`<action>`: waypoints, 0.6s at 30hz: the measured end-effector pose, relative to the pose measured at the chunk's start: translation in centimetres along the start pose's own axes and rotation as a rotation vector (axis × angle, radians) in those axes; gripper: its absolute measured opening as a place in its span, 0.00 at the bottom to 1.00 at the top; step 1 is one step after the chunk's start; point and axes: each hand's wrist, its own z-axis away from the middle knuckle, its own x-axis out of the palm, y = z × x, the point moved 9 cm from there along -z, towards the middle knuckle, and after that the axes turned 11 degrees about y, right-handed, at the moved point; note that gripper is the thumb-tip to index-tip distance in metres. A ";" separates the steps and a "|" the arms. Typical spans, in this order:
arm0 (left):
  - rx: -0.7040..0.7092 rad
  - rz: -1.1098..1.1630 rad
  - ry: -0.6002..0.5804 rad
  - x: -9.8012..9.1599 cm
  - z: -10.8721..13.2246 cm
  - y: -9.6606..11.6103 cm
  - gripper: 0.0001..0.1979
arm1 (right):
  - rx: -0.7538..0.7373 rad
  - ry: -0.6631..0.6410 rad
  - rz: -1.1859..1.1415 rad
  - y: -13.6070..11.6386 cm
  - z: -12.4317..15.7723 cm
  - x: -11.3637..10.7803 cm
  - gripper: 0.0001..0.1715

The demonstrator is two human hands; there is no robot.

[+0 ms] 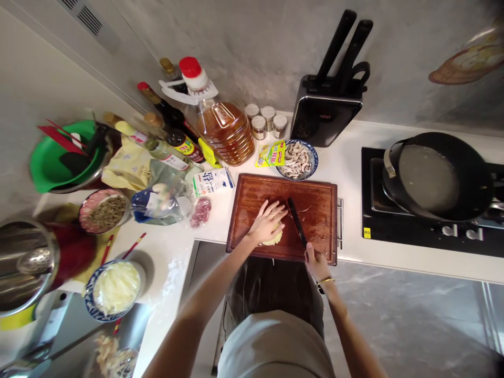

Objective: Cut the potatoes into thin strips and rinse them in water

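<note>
The left hand (268, 223), fingers slightly parted, holds a pale yellow piece of food (274, 239) down near the middle of the cutting board's (252, 195) near edge; by the near right corner, the right hand (316, 264) grips a black knife (296, 222).

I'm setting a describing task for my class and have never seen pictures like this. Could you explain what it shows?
There is no machine here. The single picture comes from a camera worn on the head, looking forward and down. The bare left hand rests on a pale yellow piece of food on a cutting board; the right hand holds a knife. Beyond the board is a bowl of sliced mushrooms. To the right, a pan sits on a stove.
</note>
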 end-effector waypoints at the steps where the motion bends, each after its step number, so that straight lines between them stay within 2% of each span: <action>1: -0.001 0.000 -0.004 0.1 -0.5 -0.2 0.22 | 0.021 -0.023 0.002 0.2 0.0 0.2 0.36; 4: 0.000 0.037 -0.058 1.0 -0.8 -1.2 0.17 | 0.061 -0.050 -0.010 0.4 -0.1 0.5 0.36; 7: -0.056 0.102 -0.093 1.8 -0.2 -2.2 0.14 | 0.086 -0.063 -0.048 0.3 -0.3 0.6 0.36; 11: -0.156 0.101 -0.085 2.1 -0.3 -2.4 0.12 | 0.118 -0.061 -0.077 0.4 -0.5 0.7 0.37; 14: -0.245 -0.041 -0.072 2.5 -1.7 -2.6 0.08 | 0.123 -0.064 -0.059 0.5 -0.7 0.7 0.37; 18: -0.181 -0.152 -0.214 4.7 -4.4 -2.3 0.09 | 0.131 -0.058 -0.068 0.8 -0.8 0.6 0.37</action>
